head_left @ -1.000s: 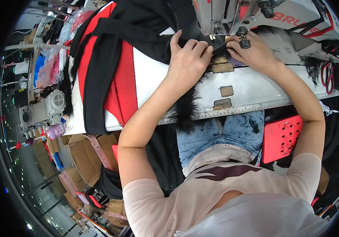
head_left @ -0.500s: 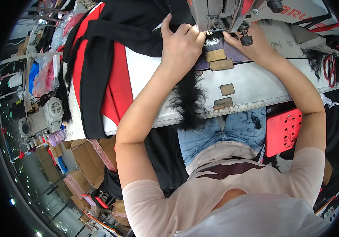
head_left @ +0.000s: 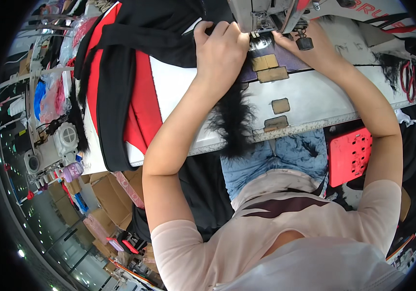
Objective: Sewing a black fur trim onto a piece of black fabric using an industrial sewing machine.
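Note:
My left hand (head_left: pixel 221 51) is closed, its fingers bent onto the edge of a black garment (head_left: pixel 169 46) just left of the sewing machine's (head_left: pixel 259 17) needle area. A strip of black fur trim (head_left: pixel 233 123) emerges below this hand and hangs over the table's front edge. On the other side of the presser foot lies my right hand (head_left: pixel 317 53), its thumb stretched toward the foot. Machine parts hide most of its other fingers, and any material under them is not visible.
Red cloth (head_left: pixel 142 97) and more black fabric spread over the white sewing table (head_left: pixel 179 87) at left. A measuring tape (head_left: pixel 310 123) runs along its front edge. Red-handled scissors (head_left: pixel 407 82) lie at right. Cardboard boxes (head_left: pixel 113 196) stand below left, and a red perforated panel (head_left: pixel 349 155) is beneath the table.
A raised finger of my left hand has come down and bent in toward the fabric. My right hand stays by the presser foot. The whole view has shifted slightly.

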`<action>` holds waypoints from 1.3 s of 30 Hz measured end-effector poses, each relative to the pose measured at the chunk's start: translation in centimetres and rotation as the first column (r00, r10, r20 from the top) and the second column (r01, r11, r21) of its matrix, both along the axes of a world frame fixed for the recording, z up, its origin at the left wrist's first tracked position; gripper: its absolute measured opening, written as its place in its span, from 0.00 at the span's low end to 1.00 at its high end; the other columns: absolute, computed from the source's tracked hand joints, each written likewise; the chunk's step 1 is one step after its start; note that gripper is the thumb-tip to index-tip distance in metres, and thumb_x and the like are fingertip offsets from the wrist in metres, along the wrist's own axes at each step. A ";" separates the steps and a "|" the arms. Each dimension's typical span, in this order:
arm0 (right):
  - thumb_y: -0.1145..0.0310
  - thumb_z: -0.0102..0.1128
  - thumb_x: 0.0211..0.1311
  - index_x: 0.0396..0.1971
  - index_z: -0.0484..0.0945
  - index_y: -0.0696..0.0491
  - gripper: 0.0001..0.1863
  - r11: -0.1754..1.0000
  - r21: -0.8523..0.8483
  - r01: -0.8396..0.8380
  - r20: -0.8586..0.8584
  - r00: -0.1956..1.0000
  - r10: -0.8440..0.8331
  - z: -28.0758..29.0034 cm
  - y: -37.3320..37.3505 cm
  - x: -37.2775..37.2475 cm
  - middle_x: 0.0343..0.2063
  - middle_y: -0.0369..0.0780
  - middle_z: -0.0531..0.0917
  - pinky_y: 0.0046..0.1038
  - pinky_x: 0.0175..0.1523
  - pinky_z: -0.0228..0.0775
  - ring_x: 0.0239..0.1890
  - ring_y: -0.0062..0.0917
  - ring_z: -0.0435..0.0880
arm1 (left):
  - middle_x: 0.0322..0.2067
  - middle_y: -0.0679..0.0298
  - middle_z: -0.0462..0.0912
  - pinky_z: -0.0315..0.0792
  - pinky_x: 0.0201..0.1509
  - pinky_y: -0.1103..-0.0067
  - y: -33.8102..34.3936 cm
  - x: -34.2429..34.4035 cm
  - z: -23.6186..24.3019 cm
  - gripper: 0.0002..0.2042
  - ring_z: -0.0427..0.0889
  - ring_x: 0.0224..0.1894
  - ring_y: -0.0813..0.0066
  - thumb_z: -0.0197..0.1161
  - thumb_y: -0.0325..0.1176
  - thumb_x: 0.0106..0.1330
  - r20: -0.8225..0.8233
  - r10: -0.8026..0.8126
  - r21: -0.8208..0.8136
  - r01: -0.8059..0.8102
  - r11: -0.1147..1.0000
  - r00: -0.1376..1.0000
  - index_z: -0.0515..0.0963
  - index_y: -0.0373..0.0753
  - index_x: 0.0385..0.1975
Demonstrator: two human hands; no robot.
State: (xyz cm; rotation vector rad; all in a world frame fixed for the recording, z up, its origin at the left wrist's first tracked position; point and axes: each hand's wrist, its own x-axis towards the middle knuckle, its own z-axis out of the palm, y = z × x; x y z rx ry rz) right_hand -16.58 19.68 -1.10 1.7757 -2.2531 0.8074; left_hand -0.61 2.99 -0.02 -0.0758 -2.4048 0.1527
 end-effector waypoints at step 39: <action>0.58 0.64 0.59 0.28 0.79 0.59 0.17 0.996 0.031 -0.086 0.049 0.995 0.084 1.8 -0.1 -0.2 0.21 0.48 0.80 0.37 0.32 0.69 0.25 0.44 0.79 | 0.32 0.68 0.81 0.67 0.49 0.71 -0.2 3.6 1.0 0.09 0.79 0.38 0.72 0.63 0.28 0.54 0.065 0.104 0.036 -0.107 0.994 0.992 0.80 0.41 0.35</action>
